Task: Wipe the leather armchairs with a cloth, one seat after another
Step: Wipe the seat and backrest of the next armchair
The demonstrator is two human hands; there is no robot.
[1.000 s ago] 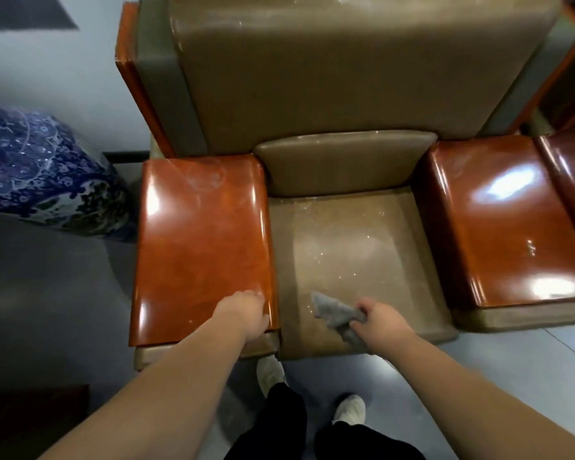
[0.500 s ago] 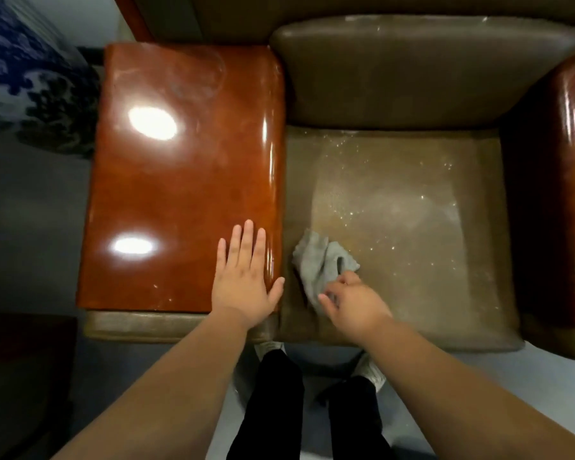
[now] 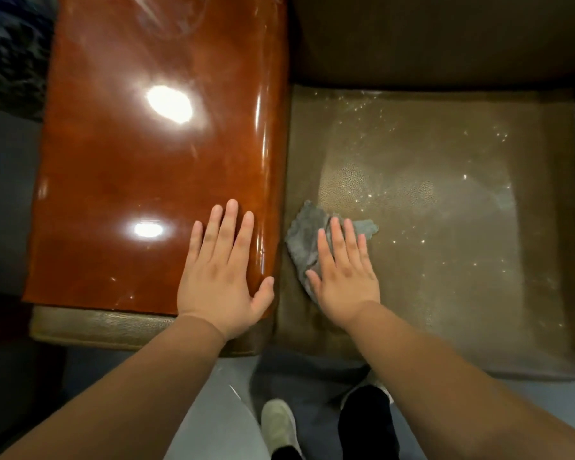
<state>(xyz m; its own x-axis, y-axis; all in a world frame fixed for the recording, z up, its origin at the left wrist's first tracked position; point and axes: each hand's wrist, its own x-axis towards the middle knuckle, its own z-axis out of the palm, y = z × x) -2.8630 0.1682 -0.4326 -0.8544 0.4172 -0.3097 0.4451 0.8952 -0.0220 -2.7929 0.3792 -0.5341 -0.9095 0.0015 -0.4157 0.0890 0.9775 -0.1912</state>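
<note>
While the left hand [image 3: 221, 277] lies flat with straight fingers on the shiny red-brown armrest [image 3: 153, 154], the right hand [image 3: 344, 273] lies flat too, fingers straight, pressing on the grey cloth [image 3: 304, 237]. Neither hand grips anything. The cloth sits on the brown leather seat [image 3: 445, 210], partly under the right palm, and it pokes out past the fingertips and on the thumb side (so its full shape cannot be seen). It is just beside the armrest, between the two hands.

No words, brands or labels can be read anywhere. Beyond the right fingers the seat has many tiny bright specks, and a paler dull patch lies off to the little-finger side. The back cushion [image 3: 445, 38] past the fingers is dark and cut off at the top. Far out from the left hand, a blue and white patterned thing [image 3: 10, 51] is blurry and cut off by the edge. Below the wrists, a pale shoe [image 3: 278, 423] and dark trouser legs [image 3: 367, 423] stand on the grey floor [image 3: 213, 403].
</note>
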